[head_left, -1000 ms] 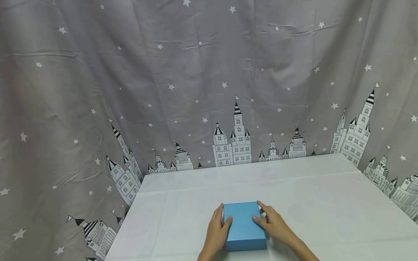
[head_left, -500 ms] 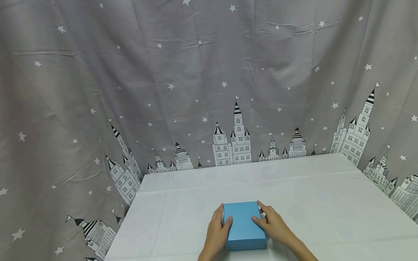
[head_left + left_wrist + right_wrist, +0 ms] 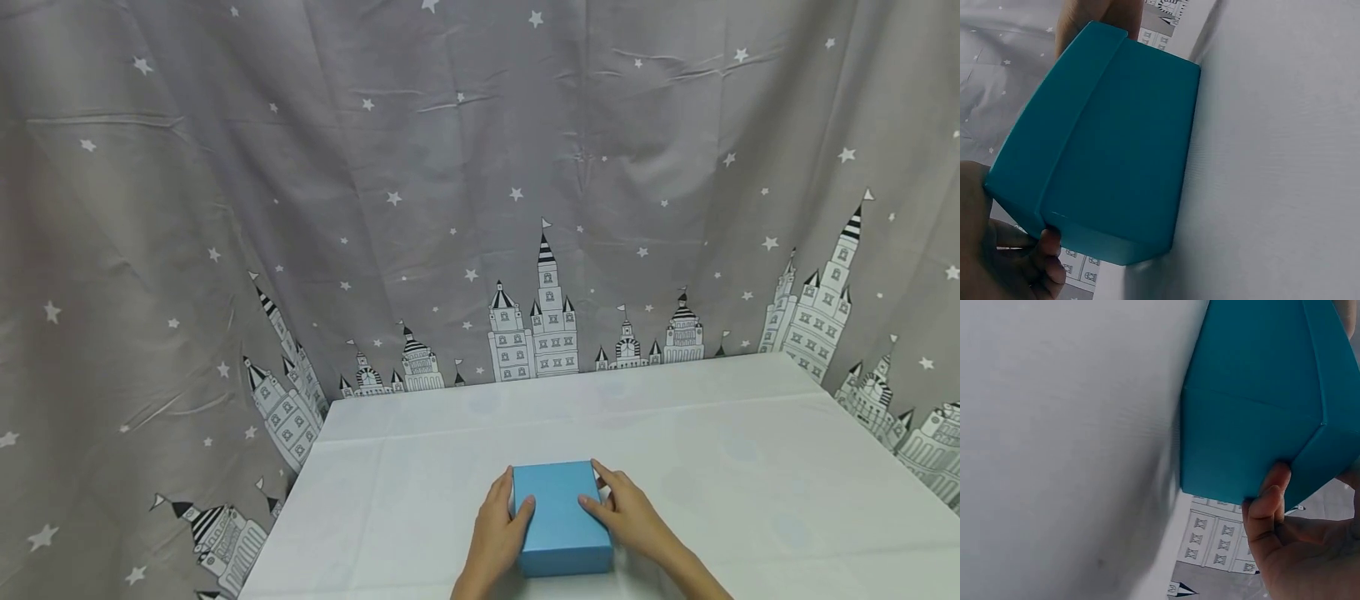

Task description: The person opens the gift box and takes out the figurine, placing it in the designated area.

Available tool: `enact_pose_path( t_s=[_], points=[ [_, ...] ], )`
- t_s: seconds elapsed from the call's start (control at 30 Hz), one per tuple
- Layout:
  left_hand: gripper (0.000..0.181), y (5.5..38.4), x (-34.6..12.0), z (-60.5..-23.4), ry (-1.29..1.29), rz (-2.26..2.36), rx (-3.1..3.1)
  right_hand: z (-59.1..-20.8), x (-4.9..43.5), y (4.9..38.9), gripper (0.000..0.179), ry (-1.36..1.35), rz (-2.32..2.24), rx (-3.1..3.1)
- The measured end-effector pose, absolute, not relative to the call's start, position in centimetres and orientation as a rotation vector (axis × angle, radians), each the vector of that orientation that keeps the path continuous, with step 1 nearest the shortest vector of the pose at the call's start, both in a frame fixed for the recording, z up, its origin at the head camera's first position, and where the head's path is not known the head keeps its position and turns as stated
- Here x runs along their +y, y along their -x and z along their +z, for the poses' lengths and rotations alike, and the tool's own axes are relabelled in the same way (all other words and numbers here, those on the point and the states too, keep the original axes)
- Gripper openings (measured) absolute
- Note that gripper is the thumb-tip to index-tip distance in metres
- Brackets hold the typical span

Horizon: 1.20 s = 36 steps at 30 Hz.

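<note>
A blue lidded box (image 3: 561,507) sits on the white-covered table near its front. Its lid (image 3: 1054,119) is on, with the seam between lid and base showing in both wrist views. My left hand (image 3: 495,532) grips the box's left side, thumb on the top near the edge. From the other side, my right hand (image 3: 633,517) holds it with the thumb on the top and the fingers bent against the side. In the right wrist view those fingertips (image 3: 1277,477) press near the lid's lower edge. The box's inside is hidden.
The table (image 3: 420,483) wears a white cloth with fold lines. Behind it and along both sides hangs a grey curtain (image 3: 420,233) printed with white stars and castles.
</note>
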<state>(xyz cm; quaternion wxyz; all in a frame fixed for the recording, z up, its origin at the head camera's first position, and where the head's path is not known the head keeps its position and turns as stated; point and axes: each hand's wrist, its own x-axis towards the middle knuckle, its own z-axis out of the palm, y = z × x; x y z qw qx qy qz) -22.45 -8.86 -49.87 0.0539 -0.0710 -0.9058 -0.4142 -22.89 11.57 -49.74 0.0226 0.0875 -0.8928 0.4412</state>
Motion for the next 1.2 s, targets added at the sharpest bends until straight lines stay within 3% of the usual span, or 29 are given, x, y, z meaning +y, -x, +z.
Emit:
enact_pose_path(
  t_s=[0.47,1.2],
  points=[
    [0.065,22.4,-9.3,-47.5,0.298,-1.203,-2.721,-47.1,11.4,22.8,0.069,-0.254,1.347,-2.756],
    [0.063,21.7,-9.8,-43.3,0.134,-0.856,-2.619,-44.0,9.1,22.3,0.071,-0.292,1.136,-2.620]
  ],
)
